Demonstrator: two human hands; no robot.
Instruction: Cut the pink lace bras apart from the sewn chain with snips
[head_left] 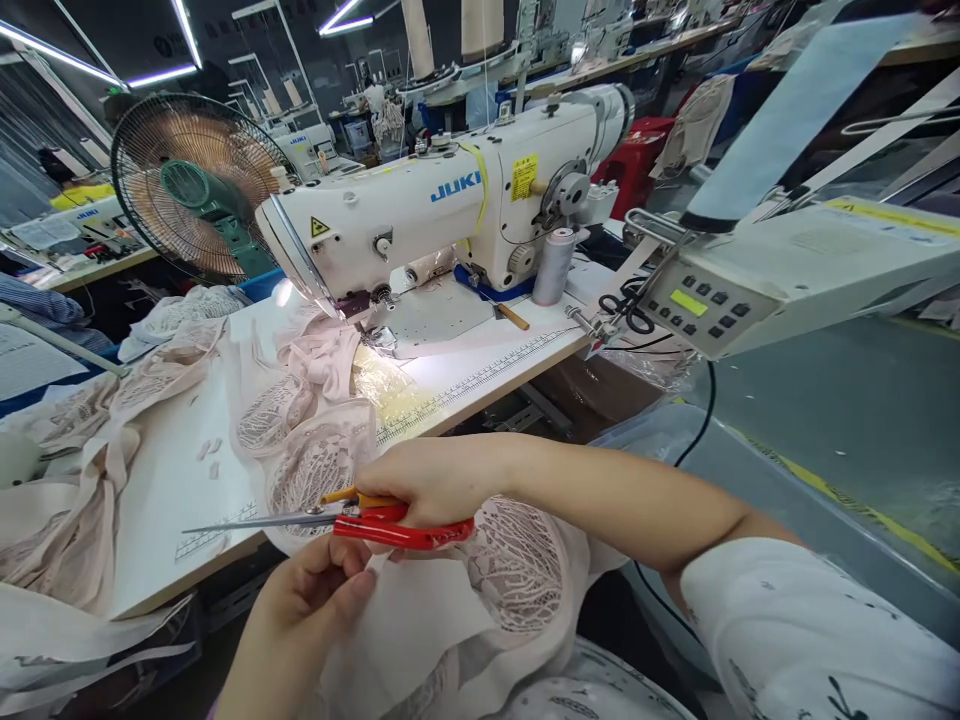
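My right hand [446, 482] is closed around the red handles of a pair of scissors [405, 535]. Their long metal blades point left, looking nearly together. An orange-yellow piece [341, 495] shows beside the handles under my fingers; I cannot tell whether it is a separate tool. Just below the scissors, my left hand [311, 600] pinches the edge of a pale pink lace bra [517, 570]. The bra hangs over my lap, with a smooth pale band [420, 610] between my hands. Another lace cup [315, 470] lies behind the blades at the table edge.
A white JUKI sewing machine [405, 200] stands on the table, with a thread cone [553, 268] beside it. Bra pieces [105, 470] are heaped on the left. A control panel [697, 305] juts in from the right. A fan [195, 190] stands behind; a plastic bin [675, 450] is below right.
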